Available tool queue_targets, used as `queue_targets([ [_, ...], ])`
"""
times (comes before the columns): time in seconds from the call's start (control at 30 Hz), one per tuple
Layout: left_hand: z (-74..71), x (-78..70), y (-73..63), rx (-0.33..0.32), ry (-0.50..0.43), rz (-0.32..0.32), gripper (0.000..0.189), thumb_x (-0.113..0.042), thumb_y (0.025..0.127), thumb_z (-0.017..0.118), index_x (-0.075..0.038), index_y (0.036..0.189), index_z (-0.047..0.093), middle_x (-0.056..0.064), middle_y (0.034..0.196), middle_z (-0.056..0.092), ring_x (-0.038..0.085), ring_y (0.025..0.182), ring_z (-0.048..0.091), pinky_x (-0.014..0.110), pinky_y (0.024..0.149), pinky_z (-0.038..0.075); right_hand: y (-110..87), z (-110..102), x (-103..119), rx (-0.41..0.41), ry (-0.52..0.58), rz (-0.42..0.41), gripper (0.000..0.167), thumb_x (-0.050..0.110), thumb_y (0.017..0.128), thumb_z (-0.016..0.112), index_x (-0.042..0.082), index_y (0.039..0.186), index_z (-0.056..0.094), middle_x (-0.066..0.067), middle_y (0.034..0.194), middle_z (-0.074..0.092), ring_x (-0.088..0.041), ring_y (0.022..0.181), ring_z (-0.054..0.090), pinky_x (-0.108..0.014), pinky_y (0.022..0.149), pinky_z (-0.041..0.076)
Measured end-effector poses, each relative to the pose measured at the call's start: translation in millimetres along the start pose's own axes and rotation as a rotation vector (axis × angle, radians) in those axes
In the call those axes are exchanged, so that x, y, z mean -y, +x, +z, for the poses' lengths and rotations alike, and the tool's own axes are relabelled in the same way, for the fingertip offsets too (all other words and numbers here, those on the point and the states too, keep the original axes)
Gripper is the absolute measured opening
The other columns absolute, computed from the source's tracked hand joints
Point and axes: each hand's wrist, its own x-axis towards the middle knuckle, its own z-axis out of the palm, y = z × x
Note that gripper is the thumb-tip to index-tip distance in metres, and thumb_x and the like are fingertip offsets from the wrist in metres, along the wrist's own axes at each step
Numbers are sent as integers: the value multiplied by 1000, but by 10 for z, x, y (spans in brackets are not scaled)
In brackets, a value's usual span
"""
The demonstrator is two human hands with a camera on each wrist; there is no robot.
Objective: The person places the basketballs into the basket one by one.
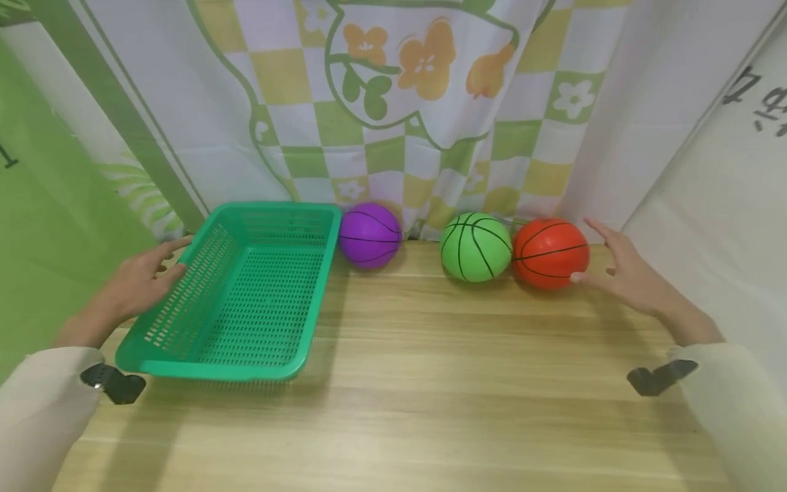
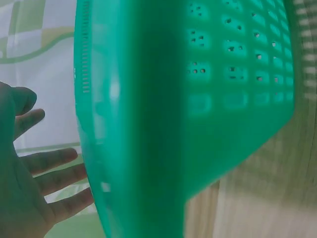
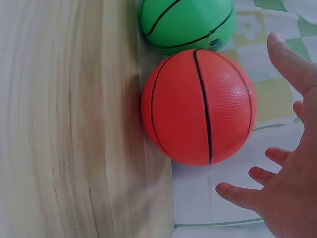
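A green plastic basket (image 1: pixel 258 307) with perforated sides stands on the left of the wooden table. My left hand (image 1: pixel 144 280) is at its left rim, fingers extended and spread, as the left wrist view also shows beside the basket wall (image 2: pixel 237 134). To the right, a red toy basketball (image 1: pixel 550 254) sits at the table's back edge. My right hand (image 1: pixel 633 277) is just right of this ball, thumb and fingers apart; in the right wrist view the fingers spread beside the red ball (image 3: pixel 198 106) with nothing in their grasp.
A light green ball (image 1: pixel 476 247) sits against the red one's left side. The purple ball (image 1: pixel 369 236) lies by the basket's right rim. Behind them hangs a checked, flowered curtain (image 1: pixel 424 137), and white fabric (image 1: pixel 725 184) borders the right side of the table (image 1: pixel 430 383).
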Motion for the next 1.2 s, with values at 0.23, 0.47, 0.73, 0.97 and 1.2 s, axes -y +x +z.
queue_targets([
  [0.23,-13,65,19,51,-97,-39,58,-25,109,35,-13,162,14,44,142,36,63,121,41,79,87,34,17,44,-47,1,9,10,99,20,89,73,9,162,6,-30,160,4,-57,139,14,-78,88,36],
  [0.47,3,172,27,108,-271,-67,59,-21,110,36,-14,162,9,46,141,35,60,118,47,64,80,49,7,50,-124,2,18,22,98,21,92,70,11,162,3,-32,160,0,-65,131,19,-78,86,37],
  [0.73,12,263,37,233,-388,-153,59,-22,111,30,-9,160,0,47,149,15,65,121,41,64,83,51,48,57,-123,2,13,19,99,19,90,72,10,162,5,-31,160,3,-60,135,18,-77,86,38],
  [0.97,-9,299,10,283,-454,-166,60,-14,109,30,-7,160,-2,48,145,23,51,110,57,64,85,51,70,52,-225,-1,47,42,97,18,92,70,11,162,3,-33,159,2,-66,129,24,-76,87,39],
  [1.2,-85,335,52,374,-495,-172,66,-9,108,33,-10,159,-8,47,150,1,69,125,30,68,87,48,67,29,-297,16,83,78,97,20,93,68,17,163,0,-36,158,5,-64,133,23,-80,92,29],
])
